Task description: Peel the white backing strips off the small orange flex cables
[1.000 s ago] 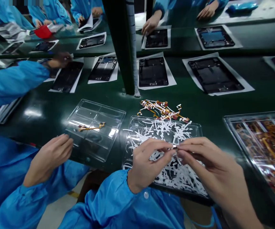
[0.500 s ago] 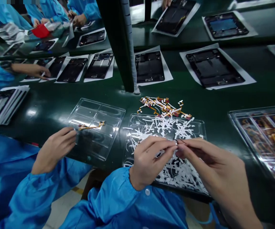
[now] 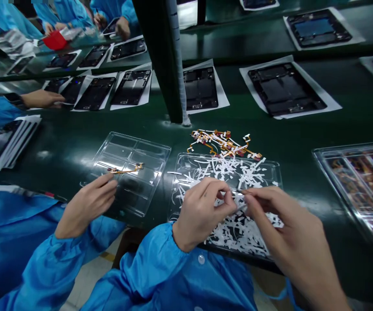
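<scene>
The green counter [image 3: 286, 134] carries my clear tray [image 3: 275, 166], heaped with white strips [image 3: 238, 233]. Orange flex cables [image 3: 222, 144] lie just beyond its far rim. My left hand [image 3: 199, 214] and right hand [image 3: 283, 233] meet above the tray, both pinched narrow on one tiny piece [image 3: 240, 203], too small to make out. I judge the grip thin: a slipped pinch could drop the piece among the strips, and an uneven pull could bend it. A co-worker's hand [image 3: 86, 205] at the next tray [image 3: 160, 151] works close on my left and could jog me.
</scene>
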Demonstrator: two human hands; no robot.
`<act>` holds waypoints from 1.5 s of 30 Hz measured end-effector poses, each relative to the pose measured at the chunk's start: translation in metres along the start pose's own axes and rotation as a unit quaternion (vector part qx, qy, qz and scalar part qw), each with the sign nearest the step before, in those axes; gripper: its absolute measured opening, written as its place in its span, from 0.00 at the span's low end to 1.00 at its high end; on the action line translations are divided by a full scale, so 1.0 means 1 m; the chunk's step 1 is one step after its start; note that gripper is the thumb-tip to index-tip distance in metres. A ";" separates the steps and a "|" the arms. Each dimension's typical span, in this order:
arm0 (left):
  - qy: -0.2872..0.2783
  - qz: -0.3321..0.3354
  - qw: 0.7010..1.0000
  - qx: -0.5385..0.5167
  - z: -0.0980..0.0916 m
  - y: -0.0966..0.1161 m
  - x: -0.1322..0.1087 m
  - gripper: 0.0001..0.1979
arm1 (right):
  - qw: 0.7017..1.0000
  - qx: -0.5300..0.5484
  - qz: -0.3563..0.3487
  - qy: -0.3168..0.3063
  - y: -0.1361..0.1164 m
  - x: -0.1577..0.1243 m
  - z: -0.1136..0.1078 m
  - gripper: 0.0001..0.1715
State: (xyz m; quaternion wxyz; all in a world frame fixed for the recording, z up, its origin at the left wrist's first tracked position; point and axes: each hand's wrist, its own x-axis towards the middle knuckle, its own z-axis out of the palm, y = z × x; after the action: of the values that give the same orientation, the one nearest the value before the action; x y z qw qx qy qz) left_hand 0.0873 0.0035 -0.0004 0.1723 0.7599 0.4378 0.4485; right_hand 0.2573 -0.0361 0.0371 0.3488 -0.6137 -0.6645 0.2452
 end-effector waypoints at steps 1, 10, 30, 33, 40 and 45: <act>-0.020 -0.017 0.999 -0.018 -0.001 -0.001 0.001 0.04 | 1.000 -0.007 0.010 0.000 0.002 0.001 -0.004 0.06; -0.071 -0.118 0.972 -0.191 -0.010 0.002 0.012 0.03 | 0.984 0.110 0.061 -0.128 0.013 0.011 -0.006 0.13; 0.013 0.073 0.997 0.017 -0.008 -0.002 0.001 0.09 | 0.989 0.111 0.066 -0.072 0.013 0.005 -0.006 0.14; 0.011 0.077 0.995 0.055 -0.008 0.000 0.001 0.08 | 0.988 0.113 0.062 -0.085 0.011 0.004 -0.006 0.14; 0.004 0.082 0.993 0.081 -0.008 -0.002 0.005 0.03 | 0.989 0.106 0.043 -0.090 0.008 0.006 -0.002 0.12; -0.047 0.006 0.997 0.058 -0.015 -0.016 0.002 0.03 | 0.995 0.057 0.036 -0.068 0.020 0.006 -0.015 0.10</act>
State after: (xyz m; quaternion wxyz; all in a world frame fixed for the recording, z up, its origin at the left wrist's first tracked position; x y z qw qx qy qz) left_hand 0.0675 0.0123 -0.0014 0.1459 0.7913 0.4500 0.3873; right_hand 0.2815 -0.0294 0.0324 0.3284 -0.5983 -0.6491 0.3360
